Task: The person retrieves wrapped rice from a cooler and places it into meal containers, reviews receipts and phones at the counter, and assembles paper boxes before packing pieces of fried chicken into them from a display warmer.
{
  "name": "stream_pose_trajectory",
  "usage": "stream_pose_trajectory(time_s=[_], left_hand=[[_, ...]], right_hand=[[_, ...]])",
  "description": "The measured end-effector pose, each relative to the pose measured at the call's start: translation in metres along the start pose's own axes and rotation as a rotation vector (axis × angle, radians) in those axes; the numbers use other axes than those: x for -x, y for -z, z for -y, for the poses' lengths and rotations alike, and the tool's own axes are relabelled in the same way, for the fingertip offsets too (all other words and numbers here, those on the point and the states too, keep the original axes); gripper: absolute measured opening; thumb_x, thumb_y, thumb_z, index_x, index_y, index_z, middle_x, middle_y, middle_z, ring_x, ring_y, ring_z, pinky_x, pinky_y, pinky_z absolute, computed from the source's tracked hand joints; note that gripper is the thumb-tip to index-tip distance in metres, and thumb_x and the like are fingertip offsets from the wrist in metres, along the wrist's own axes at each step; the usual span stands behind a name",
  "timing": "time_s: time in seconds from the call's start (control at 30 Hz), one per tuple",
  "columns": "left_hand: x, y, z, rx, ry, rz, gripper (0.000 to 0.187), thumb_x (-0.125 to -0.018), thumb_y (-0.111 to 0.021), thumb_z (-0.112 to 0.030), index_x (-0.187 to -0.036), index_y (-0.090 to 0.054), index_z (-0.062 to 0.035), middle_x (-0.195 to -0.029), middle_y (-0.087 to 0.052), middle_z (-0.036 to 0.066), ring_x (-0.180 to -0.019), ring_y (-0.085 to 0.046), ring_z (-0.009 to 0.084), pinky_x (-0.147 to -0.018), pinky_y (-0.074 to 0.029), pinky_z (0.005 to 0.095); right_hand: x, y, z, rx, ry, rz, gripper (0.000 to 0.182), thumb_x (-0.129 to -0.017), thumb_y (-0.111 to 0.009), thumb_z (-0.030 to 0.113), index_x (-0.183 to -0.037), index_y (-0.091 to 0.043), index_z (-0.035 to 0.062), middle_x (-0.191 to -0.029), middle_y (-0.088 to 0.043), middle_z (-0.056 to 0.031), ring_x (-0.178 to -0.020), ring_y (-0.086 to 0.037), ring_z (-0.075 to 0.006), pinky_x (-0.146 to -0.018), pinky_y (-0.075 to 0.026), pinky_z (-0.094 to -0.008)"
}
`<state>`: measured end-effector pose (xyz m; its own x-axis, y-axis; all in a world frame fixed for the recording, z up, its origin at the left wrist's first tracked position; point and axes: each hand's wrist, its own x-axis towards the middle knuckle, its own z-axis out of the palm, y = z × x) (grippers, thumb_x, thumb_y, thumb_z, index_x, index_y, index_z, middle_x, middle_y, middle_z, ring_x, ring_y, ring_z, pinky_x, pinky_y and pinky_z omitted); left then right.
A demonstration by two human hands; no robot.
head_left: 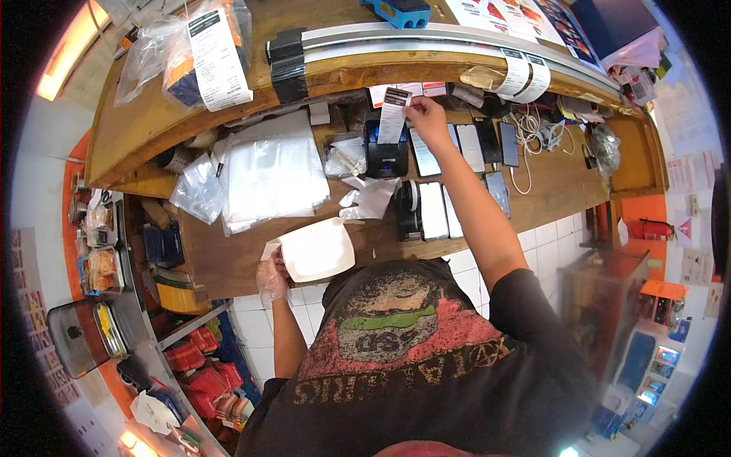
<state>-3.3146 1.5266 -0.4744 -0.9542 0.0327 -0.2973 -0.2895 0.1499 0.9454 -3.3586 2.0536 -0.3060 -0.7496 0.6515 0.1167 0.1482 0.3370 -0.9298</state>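
Printed slip [393, 114] is pinched in the fingers of the bare right hand [430, 122], just above the black printer [386, 158], toward the far edge of the tabletop [228, 263], near its middle. Whether the slip is free of the printer cannot be told. White container [318, 250] is gripped at its left side by the fingers of the left hand [272, 280], in a clear plastic glove, at the near edge toward the near left corner; whether any weight is borne by the wood is unclear. Phones [424, 152] are laid out right of the printer, under and around the right forearm; clear bags [274, 167] are piled on the left half, crumpled white sheet [369, 198] between bags and phones. Main risks, as judged: slip could be torn or creased if tugged at an angle while still caught in the printer; phones could be knocked or pushed by the forearm if it is lowered or swung; container could be tipped over the near edge, since only one side is seen gripped and the thin glove may slide; container wall could be bent by too hard a squeeze.
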Motion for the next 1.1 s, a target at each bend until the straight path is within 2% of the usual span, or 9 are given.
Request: stream_pose_trajectory(time_s=[0.2, 0.4, 0.47, 0.57, 0.7, 0.8, 0.93, 1.0, 1.1], left_hand=[[0.006, -0.003, -0.019, -0.103, -0.011, -0.012, 0.039, -0.101, -0.051, -0.034, -0.097, -0.071, -0.0011, -0.064, -0.062, 0.001, -0.048, -0.054, 0.0067, -0.042, -0.042, 0.0206], [-0.008, 0.004, 0.02, 0.035, 0.026, 0.004, 0.045, -0.102, -0.046, -0.039, -0.102, -0.071, -0.0009, -0.063, -0.061, 0.0, -0.049, -0.053, 0.0058, -0.041, -0.04, 0.02], [-0.021, 0.02, 0.041, 0.098, 0.076, 0.101, 0.045, -0.102, -0.045, -0.038, -0.102, -0.071, -0.0005, -0.063, -0.062, 0.0, -0.049, -0.053, 0.006, -0.041, -0.04, 0.0203], [-0.014, 0.002, 0.004, 0.054, 0.098, 0.124, 0.046, -0.102, -0.043, -0.037, -0.104, -0.071, 0.0002, -0.063, -0.063, 0.001, -0.05, -0.054, 0.0062, -0.042, -0.041, 0.0208], [0.005, -0.006, -0.015, -0.148, -0.027, -0.024, 0.044, -0.101, -0.045, -0.035, -0.104, -0.072, 0.0002, -0.065, -0.065, 0.002, -0.052, -0.057, 0.0071, -0.044, -0.044, 0.0221], [-0.004, -0.003, 0.005, -0.116, -0.086, -0.058, 0.042, -0.1, -0.047, -0.034, -0.098, -0.073, -0.0009, -0.063, -0.064, 0.002, -0.051, -0.058, 0.0077, -0.043, -0.044, 0.0236], [-0.016, -0.007, 0.025, 0.133, -0.152, -0.09, 0.041, -0.099, -0.05, -0.034, -0.095, -0.074, -0.0018, -0.061, -0.062, 0.0, -0.048, -0.055, 0.0079, -0.042, -0.043, 0.0244], [-0.018, 0.004, 0.022, -0.046, -0.009, 0.038, 0.038, -0.098, -0.052, -0.033, -0.095, -0.074, -0.002, -0.059, -0.06, -0.002, -0.046, -0.052, 0.0073, -0.041, -0.041, 0.0237], [-0.011, 0.0, 0.01, 0.136, 0.119, 0.027, 0.039, -0.098, -0.051, -0.034, -0.096, -0.074, -0.0024, -0.058, -0.059, -0.002, -0.045, -0.051, 0.0068, -0.039, -0.039, 0.0229]], right_hand=[[0.021, 0.021, 0.022, -0.075, 0.07, 0.104, 0.014, -0.079, -0.076, 0.009, -0.083, -0.065, 0.0007, -0.07, -0.059, 0.0015, -0.065, -0.052, -0.0067, -0.06, -0.042, -0.0248], [0.08, 0.008, 0.026, 0.186, 0.015, -0.051, 0.014, -0.075, -0.077, 0.015, -0.076, -0.069, 0.0042, -0.069, -0.064, -0.0072, -0.064, -0.057, -0.0131, -0.06, -0.045, -0.0307], [0.122, -0.022, -0.019, 0.114, 0.125, 0.267, 0.012, -0.073, -0.077, 0.011, -0.072, -0.067, 0.0035, -0.081, -0.068, -0.0105, -0.074, -0.063, -0.0189, -0.064, -0.048, -0.0357], [0.169, -0.014, 0.057, -0.141, 0.235, 0.639, 0.01, -0.076, -0.075, 0.008, -0.079, -0.068, 0.0031, -0.093, -0.069, -0.0078, -0.084, -0.064, -0.0162, -0.077, -0.05, -0.0311], [0.127, 0.061, 0.139, -0.48, -0.178, 0.407, 0.018, -0.083, -0.069, 0.001, -0.1, -0.064, 0.0045, -0.094, -0.069, -0.0029, -0.085, -0.063, -0.0087, -0.075, -0.051, -0.0257], [0.086, 0.105, 0.176, -0.815, -0.02, 0.1, 0.016, -0.088, -0.061, -0.001, -0.103, -0.059, 0.0041, -0.095, -0.069, -0.0053, -0.079, -0.066, -0.0108, -0.066, -0.054, -0.0257], [0.055, 0.15, 0.206, -0.947, 0.176, 0.06, 0.018, -0.092, -0.058, 0.001, -0.109, -0.055, 0.0043, -0.095, -0.069, -0.007, -0.076, -0.066, -0.0096, -0.059, -0.053, -0.0227], [0.054, 0.158, 0.236, -0.894, 0.163, -0.068, 0.023, -0.093, -0.059, 0.002, -0.115, -0.051, 0.0035, -0.092, -0.069, -0.006, -0.074, -0.065, -0.0096, -0.06, -0.053, -0.0238], [0.045, 0.166, 0.251, -0.911, 0.257, -0.088, 0.028, -0.094, -0.059, 0.003, -0.12, -0.047, 0.0016, -0.092, -0.069, -0.0069, -0.077, -0.065, -0.0097, -0.065, -0.054, -0.0238]])
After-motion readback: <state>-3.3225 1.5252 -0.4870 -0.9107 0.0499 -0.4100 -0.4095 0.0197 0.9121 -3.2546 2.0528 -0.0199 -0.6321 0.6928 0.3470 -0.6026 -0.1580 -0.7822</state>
